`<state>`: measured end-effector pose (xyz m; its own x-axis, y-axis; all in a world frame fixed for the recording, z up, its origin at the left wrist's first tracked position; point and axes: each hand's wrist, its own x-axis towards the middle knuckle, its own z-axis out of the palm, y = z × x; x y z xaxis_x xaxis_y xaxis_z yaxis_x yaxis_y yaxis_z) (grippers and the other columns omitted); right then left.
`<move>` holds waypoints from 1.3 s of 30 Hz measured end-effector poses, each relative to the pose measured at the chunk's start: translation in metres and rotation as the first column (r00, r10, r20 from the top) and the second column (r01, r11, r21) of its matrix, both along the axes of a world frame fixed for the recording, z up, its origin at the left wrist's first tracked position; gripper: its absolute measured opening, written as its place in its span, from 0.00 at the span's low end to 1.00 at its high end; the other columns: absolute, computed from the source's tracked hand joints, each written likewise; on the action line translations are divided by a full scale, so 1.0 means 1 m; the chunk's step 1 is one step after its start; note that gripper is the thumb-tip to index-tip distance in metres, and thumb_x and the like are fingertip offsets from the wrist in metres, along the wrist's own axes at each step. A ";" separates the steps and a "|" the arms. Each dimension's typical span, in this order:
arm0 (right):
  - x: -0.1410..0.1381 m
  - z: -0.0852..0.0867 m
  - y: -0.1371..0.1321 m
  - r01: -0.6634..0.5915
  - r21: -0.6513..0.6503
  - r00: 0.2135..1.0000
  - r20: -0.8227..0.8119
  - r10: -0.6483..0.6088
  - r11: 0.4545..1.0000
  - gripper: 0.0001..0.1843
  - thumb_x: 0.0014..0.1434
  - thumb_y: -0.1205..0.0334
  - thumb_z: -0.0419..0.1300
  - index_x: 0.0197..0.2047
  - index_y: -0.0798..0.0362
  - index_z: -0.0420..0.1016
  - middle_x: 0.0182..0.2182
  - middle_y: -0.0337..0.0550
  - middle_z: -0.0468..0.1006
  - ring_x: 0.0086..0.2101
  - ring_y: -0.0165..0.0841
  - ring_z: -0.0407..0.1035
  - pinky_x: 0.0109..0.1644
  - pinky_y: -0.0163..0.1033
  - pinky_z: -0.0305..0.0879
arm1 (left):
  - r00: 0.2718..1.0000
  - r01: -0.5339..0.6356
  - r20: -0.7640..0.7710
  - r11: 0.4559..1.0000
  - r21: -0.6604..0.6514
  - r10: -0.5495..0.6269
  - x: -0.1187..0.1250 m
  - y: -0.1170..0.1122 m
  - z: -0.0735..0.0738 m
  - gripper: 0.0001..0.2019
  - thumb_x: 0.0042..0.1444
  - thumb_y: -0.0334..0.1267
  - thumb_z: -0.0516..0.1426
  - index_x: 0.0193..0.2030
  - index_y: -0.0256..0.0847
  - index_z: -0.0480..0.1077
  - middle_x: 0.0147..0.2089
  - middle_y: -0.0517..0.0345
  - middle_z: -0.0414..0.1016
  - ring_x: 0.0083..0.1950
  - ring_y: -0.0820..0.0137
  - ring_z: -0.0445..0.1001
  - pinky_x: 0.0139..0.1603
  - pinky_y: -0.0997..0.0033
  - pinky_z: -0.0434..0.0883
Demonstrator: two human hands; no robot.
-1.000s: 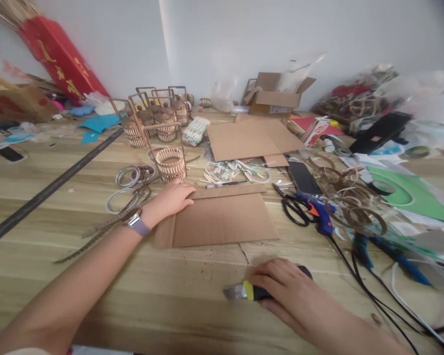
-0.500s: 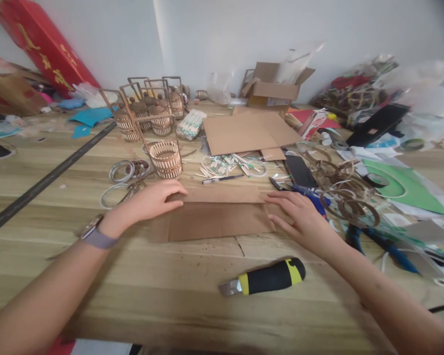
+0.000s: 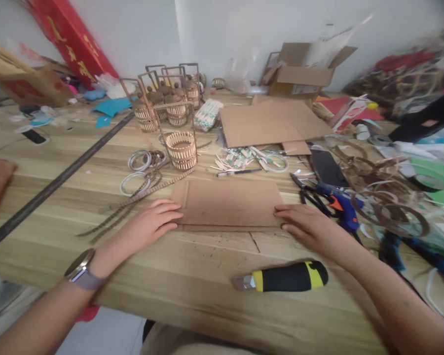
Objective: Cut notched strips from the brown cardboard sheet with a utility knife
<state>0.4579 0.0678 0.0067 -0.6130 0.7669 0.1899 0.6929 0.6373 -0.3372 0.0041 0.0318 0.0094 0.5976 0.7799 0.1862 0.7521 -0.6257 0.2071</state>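
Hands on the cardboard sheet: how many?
2. Left hand presses the cardboard sheet at its left edge, right hand at its right edge. None seem hidden.

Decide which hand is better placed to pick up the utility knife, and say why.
Right, probably: the right hand lies on the cardboard nearest the utility knife; the left hand presses its opposite end.
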 end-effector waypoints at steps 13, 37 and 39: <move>0.005 -0.005 -0.001 0.008 0.050 0.998 -0.068 -0.005 0.999 0.17 0.67 0.55 0.55 0.51 0.50 0.81 0.51 0.51 0.82 0.51 0.44 0.77 0.55 0.52 0.76 | 0.994 -0.061 0.091 0.998 -0.004 0.061 -0.005 -0.015 -0.004 0.17 0.71 0.43 0.51 0.52 0.43 0.80 0.58 0.50 0.79 0.58 0.60 0.75 0.59 0.55 0.75; 0.006 -0.006 -0.005 0.049 0.006 0.991 -0.127 -0.048 0.999 0.16 0.68 0.60 0.54 0.52 0.49 0.80 0.51 0.48 0.82 0.54 0.41 0.75 0.58 0.50 0.74 | 1.000 -0.022 0.019 0.999 0.043 0.021 -0.015 -0.018 -0.009 0.19 0.71 0.48 0.49 0.53 0.47 0.80 0.58 0.55 0.80 0.57 0.61 0.75 0.57 0.58 0.76; 0.006 -0.005 -0.005 0.040 0.005 0.992 -0.124 -0.039 0.999 0.16 0.68 0.60 0.54 0.53 0.49 0.80 0.51 0.48 0.82 0.54 0.41 0.75 0.58 0.51 0.74 | 1.000 -0.015 0.017 1.000 0.003 0.015 -0.016 -0.018 -0.007 0.19 0.71 0.46 0.49 0.54 0.47 0.79 0.59 0.54 0.78 0.59 0.61 0.74 0.58 0.58 0.75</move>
<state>0.4637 0.0627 0.0020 -0.5540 0.7881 0.2685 0.6705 0.6135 -0.4173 -0.0115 0.0141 0.0021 0.5828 0.7880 0.1985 0.7575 -0.6152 0.2183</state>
